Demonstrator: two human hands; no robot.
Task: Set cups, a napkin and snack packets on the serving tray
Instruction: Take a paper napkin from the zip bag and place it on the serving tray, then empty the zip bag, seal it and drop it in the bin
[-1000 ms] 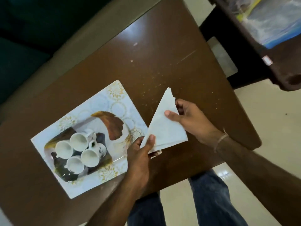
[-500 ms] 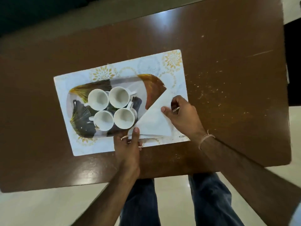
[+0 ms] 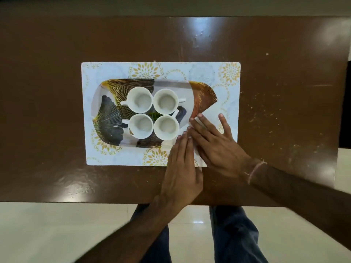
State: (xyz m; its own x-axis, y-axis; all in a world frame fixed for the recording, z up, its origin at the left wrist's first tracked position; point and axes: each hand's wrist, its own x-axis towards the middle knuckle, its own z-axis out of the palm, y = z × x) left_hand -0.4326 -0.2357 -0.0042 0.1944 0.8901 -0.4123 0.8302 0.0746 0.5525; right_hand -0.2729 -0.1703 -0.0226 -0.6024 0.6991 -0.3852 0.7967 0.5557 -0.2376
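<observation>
A serving tray with a dark and gold leaf print lies on a white floral placemat. Several white cups stand upright in a tight cluster on the tray's middle. A white napkin, folded into a triangle, lies on the tray's right end, mostly hidden under my hands. My right hand rests flat on it with fingers spread. My left hand lies flat beside it, fingertips touching the napkin's left edge near the closest cup. No snack packets are in view.
The placemat sits on a brown wooden table scattered with crumbs on its right side. The table's near edge is just behind my wrists, with my legs and a pale tiled floor below.
The napkin went from held up in both hands over the table to lying on the tray's right end. Both hands let go and flattened onto it. The view swung square onto the table.
</observation>
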